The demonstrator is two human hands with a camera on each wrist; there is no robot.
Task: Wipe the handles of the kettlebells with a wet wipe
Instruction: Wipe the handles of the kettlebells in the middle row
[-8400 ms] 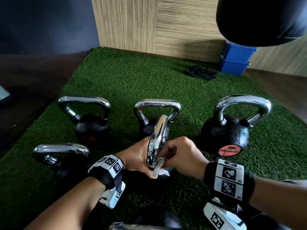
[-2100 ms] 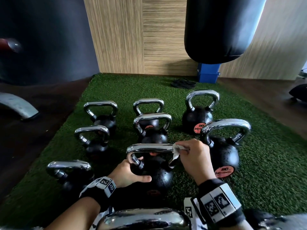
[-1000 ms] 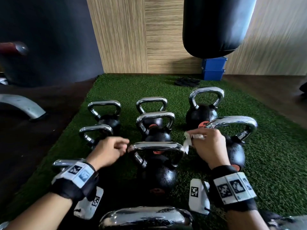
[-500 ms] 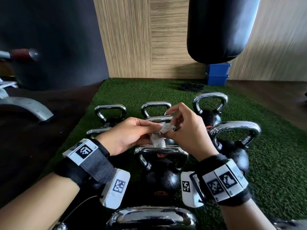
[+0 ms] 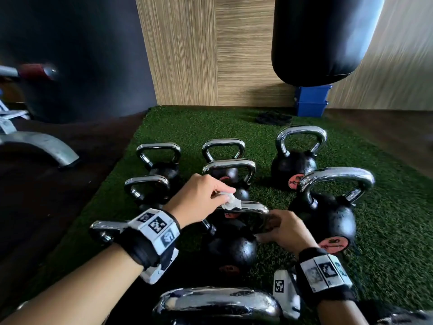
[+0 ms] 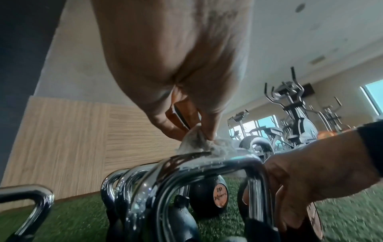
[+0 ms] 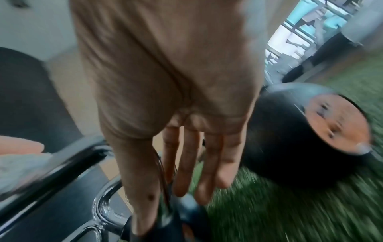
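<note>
Several black kettlebells with chrome handles stand on green turf (image 5: 396,233). My left hand (image 5: 225,195) (image 6: 199,131) pinches a crumpled white wet wipe (image 5: 232,203) (image 6: 196,144) (image 7: 20,167) and presses it on the top bar of the near-centre kettlebell's handle (image 5: 254,208) (image 6: 217,165) (image 7: 68,165). My right hand (image 5: 281,228) (image 6: 300,188) (image 7: 165,188) holds the right post of that handle, thumb on one side, fingers on the other. The bar is wet with droplets. The kettlebell's body (image 5: 232,249) sits below.
A bigger kettlebell (image 5: 328,219) stands close on the right, another (image 5: 295,165) behind it, several more to the left and back, one handle (image 5: 220,303) right below me. A black punching bag (image 5: 323,38) hangs above blue boxes (image 5: 311,99). A metal bench foot (image 5: 39,144) lies left.
Half a second ago both hands held the wipe above the handle. Now the left hand alone has it and has lowered it onto the bar; the right hand dropped to the handle's right post.
</note>
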